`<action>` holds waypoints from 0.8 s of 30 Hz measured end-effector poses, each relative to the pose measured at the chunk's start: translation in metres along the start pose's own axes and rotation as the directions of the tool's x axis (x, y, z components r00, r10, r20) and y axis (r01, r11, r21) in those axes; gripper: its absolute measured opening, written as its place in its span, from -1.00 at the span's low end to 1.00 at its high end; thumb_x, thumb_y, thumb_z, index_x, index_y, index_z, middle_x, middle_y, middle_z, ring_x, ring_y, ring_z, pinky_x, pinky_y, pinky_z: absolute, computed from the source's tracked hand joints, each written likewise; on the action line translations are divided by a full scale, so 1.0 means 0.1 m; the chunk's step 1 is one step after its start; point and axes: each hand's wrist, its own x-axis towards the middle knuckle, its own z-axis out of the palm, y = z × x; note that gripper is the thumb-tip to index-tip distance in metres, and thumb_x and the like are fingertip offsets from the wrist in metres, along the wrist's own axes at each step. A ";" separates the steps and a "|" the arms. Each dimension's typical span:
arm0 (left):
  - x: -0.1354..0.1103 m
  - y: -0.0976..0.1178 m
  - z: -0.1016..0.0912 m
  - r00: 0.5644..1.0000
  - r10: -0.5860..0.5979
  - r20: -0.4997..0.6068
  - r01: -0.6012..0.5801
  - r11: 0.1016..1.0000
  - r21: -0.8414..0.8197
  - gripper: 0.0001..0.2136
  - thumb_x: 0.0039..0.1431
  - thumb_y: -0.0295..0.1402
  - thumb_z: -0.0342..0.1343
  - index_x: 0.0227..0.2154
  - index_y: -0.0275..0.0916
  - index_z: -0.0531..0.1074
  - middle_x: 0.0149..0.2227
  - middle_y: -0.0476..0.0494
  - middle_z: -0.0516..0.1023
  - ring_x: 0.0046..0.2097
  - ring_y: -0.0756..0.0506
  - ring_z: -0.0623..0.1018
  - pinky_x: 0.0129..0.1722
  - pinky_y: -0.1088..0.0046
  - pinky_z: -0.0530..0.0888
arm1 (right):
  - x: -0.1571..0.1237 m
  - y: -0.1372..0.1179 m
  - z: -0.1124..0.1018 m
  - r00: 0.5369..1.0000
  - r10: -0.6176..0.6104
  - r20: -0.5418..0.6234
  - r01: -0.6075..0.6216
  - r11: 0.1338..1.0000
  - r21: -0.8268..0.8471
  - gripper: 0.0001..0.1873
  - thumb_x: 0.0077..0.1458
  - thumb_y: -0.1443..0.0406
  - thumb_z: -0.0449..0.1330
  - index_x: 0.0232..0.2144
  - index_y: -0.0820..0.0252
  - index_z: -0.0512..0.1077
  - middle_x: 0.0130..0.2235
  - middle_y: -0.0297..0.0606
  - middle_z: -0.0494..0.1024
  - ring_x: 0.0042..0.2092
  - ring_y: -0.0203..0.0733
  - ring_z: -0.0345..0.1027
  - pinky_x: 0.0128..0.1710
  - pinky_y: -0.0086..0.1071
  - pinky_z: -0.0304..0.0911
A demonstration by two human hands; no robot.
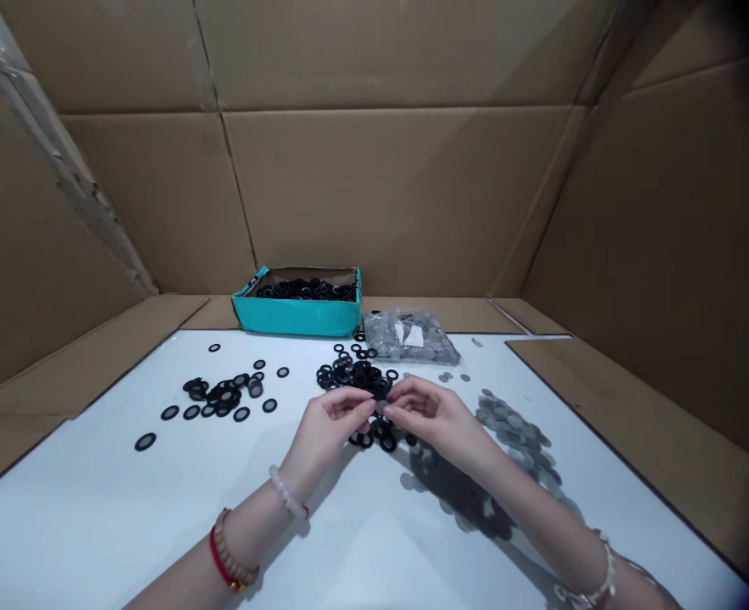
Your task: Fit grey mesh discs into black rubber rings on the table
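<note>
Over the white table [88, 508] — two hands [332, 418] [430, 413], one pinched disc [381, 407]

No legible text (label [414, 336] blurred).

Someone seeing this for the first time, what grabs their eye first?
Probably the bright teal box of black rings at the back of the white table. Next, the left hand and right hand, close together at a grey disc near more rings mid-table. Grey discs lie scattered to their right.
</note>
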 end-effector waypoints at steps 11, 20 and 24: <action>-0.03 0.02 0.00 0.995 0.019 0.101 -0.016 1.000 -0.026 -0.73 -0.15 -0.29 0.25 -0.34 -0.31 0.48 -0.34 -0.15 0.53 -0.30 -0.05 0.46 -0.29 0.45 0.38 | -0.01 -0.01 -0.02 0.995 0.090 0.036 -0.093 0.994 0.063 -0.77 -0.11 0.18 0.27 -0.52 0.21 0.34 -0.52 -0.35 0.41 -0.46 -0.31 0.28 -0.44 -0.43 0.17; 0.01 -0.02 -0.03 0.991 0.070 0.111 -0.081 0.992 0.098 -0.80 -0.06 -0.27 0.17 -0.43 -0.32 0.45 -0.46 -0.08 0.48 -0.40 0.00 0.43 -0.39 0.51 0.36 | -0.02 -0.02 -0.06 0.996 0.037 0.084 -0.044 0.995 0.086 -0.80 -0.07 0.20 0.25 -0.38 0.18 0.42 -0.41 -0.32 0.45 -0.39 -0.29 0.31 -0.36 -0.41 0.23; -0.01 -0.01 -0.01 0.990 0.103 0.095 -0.119 0.977 0.178 -0.81 -0.07 -0.29 0.17 -0.44 -0.33 0.43 -0.46 -0.10 0.47 -0.41 0.00 0.41 -0.42 0.52 0.34 | -0.03 -0.01 -0.06 0.997 0.008 0.070 -0.009 1.000 0.013 -0.81 -0.04 0.18 0.21 -0.41 0.19 0.45 -0.39 -0.28 0.47 -0.36 -0.25 0.33 -0.34 -0.39 0.24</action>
